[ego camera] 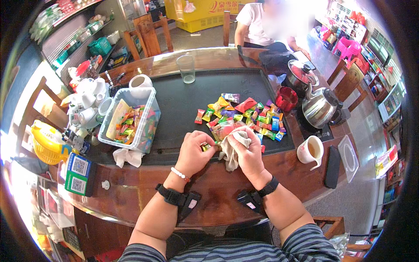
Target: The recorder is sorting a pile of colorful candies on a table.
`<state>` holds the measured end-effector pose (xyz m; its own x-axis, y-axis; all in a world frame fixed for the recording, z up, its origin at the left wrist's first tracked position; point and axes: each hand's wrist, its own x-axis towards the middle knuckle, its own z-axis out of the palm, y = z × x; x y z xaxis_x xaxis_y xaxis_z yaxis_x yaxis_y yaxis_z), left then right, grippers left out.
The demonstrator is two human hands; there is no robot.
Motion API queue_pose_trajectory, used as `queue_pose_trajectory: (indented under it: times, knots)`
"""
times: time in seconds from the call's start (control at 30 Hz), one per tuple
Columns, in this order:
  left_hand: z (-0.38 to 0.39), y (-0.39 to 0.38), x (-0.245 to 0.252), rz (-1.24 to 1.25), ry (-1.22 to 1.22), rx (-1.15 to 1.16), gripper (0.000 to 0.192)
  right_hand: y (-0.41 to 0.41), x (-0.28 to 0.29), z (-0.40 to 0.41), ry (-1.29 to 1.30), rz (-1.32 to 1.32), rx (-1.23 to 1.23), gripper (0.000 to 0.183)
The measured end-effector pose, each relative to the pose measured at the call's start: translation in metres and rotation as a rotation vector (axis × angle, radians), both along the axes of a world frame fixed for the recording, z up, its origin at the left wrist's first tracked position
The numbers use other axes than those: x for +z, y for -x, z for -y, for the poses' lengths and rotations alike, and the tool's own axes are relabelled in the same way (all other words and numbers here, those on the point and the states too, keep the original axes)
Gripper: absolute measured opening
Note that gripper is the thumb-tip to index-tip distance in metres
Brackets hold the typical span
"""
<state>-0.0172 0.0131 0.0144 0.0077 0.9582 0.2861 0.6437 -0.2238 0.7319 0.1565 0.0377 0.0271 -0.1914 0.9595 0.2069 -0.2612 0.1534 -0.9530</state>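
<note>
My left hand (195, 151) pinches the end of a small green-wrapped candy (206, 146) near the front edge of the black tray (176, 114). Close beside it on the right, my right hand (245, 150) grips a crumpled pale cloth (233, 149); its lower end hangs by the tray's edge. Just beyond both hands lies a loose heap of wrapped candies (262, 119) in several colours. To the left, a clear plastic box (150, 114) holds more wrapped candies (129, 131) and a yellowish packet (118, 119).
A drinking glass (186, 69) stands at the tray's far side. On the right are a steel kettle (319, 108), a lidded pot (296, 77), a red cup (286, 99), a mug (309, 150) and a black phone (332, 167). A person (258, 24) sits across the table.
</note>
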Motion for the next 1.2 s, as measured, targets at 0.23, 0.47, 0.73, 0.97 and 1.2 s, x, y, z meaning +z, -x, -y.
queue_pose_trajectory:
  times: [0.23,0.47,0.73,0.97,1.2]
  knots:
    - [0.004,-0.010,0.010,0.970,0.185,-0.173,0.010,0.003,0.005,0.000,-0.567,0.513,-0.146,0.039]
    - [0.010,-0.005,0.023,1.274,0.221,-0.110,0.011,-0.002,0.000,-0.001,-0.091,0.490,0.118,0.028]
    - [0.008,-0.008,0.020,1.347,0.276,-0.179,0.019,0.001,-0.003,0.003,-0.089,0.265,0.165,0.015]
    - [0.010,-0.012,0.016,1.212,0.320,-0.285,0.029,0.006,-0.003,0.006,-0.034,0.196,0.167,0.014]
    - [0.008,-0.006,0.018,0.962,0.408,-0.100,0.029,0.006,0.000,0.002,-0.386,0.254,-0.029,0.033]
